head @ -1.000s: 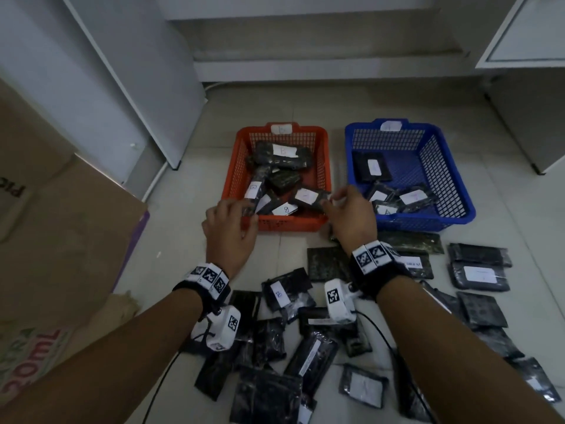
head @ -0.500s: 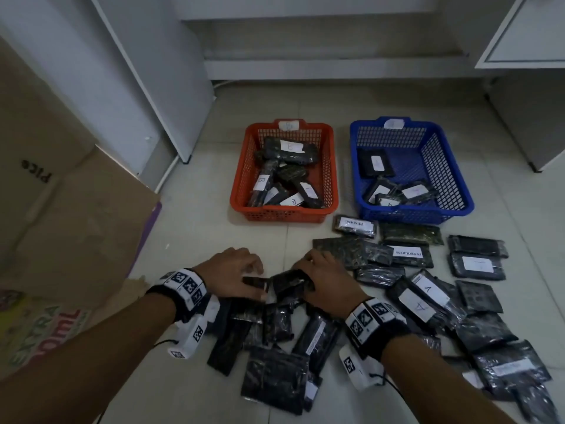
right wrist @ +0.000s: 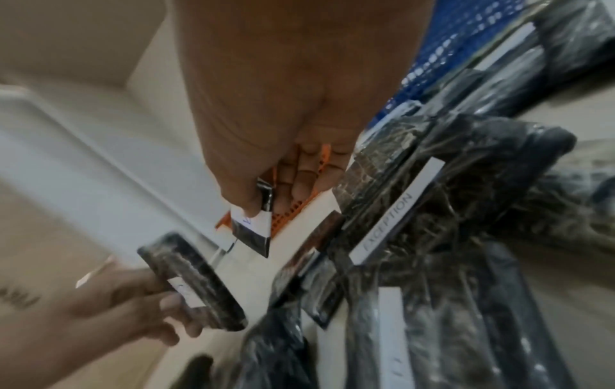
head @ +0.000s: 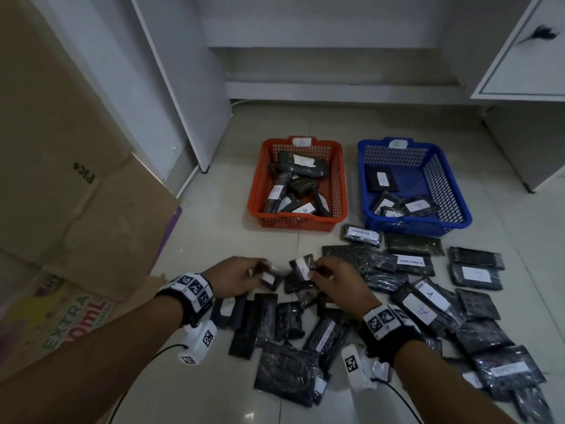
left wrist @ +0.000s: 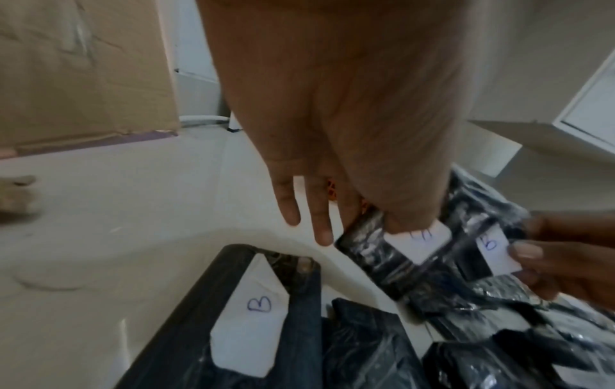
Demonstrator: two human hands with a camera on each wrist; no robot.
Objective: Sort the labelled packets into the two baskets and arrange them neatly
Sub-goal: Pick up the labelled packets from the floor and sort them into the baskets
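Black packets with white labels lie in a pile on the floor before me. My left hand pinches one small black packet, seen up close as a packet under my thumb. My right hand pinches another small packet by its white label. Both packets are lifted a little above the pile, close together. An orange basket and a blue basket stand beyond, each holding several packets.
More packets spread to the right, some marked A, one reading EXCEPTION. A packet marked B lies under my left wrist. Flattened cardboard leans at the left. White cabinets rise at the back and right.
Both hands came back from the orange basket to the pile. Each has picked up a small packet and raised it slightly.
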